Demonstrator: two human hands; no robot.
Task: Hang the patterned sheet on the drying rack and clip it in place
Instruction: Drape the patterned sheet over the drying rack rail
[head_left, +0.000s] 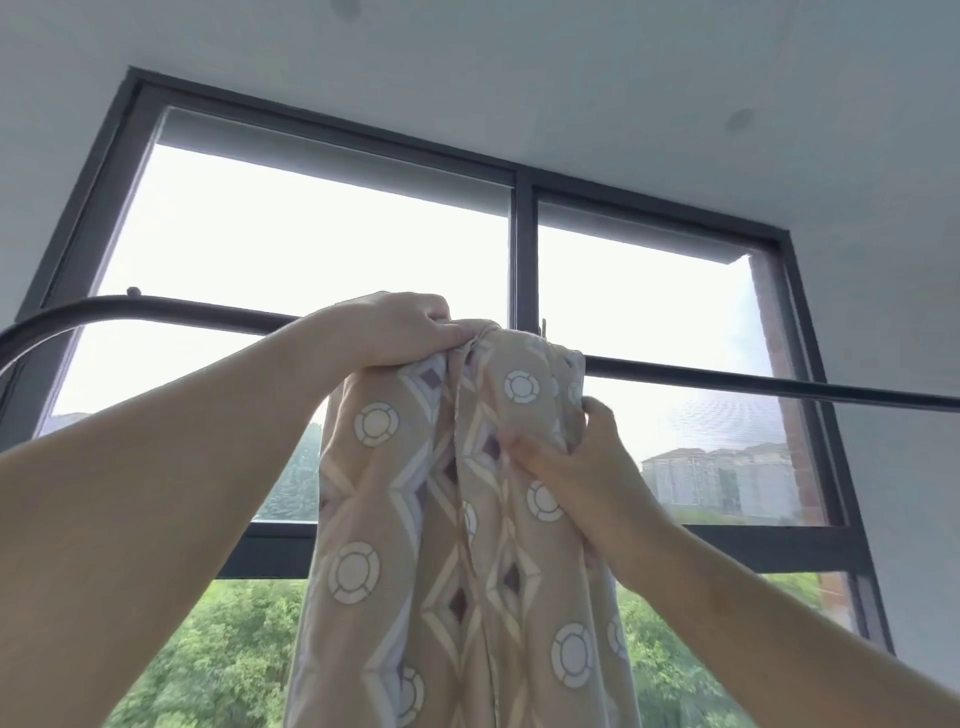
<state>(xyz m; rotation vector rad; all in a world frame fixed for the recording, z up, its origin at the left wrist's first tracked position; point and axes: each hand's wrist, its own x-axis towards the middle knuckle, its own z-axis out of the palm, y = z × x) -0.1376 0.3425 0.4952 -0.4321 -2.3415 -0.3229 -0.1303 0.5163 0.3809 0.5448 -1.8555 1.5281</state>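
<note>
Beige patterned sheet bunched over rack bar

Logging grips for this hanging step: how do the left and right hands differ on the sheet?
The left hand is higher, at the bar, bunching the top of the sheet; the right hand is lower, below the bar. The left hand's fingers curl tight; the right hand's lie across the cloth's front. Both grip the sheet.

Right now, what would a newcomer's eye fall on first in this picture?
The beige patterned sheet hangs bunched at the dark rack bar in the centre. The left hand grips its top at the bar; the right hand grips a fold lower. Behind is a bright window.
</note>
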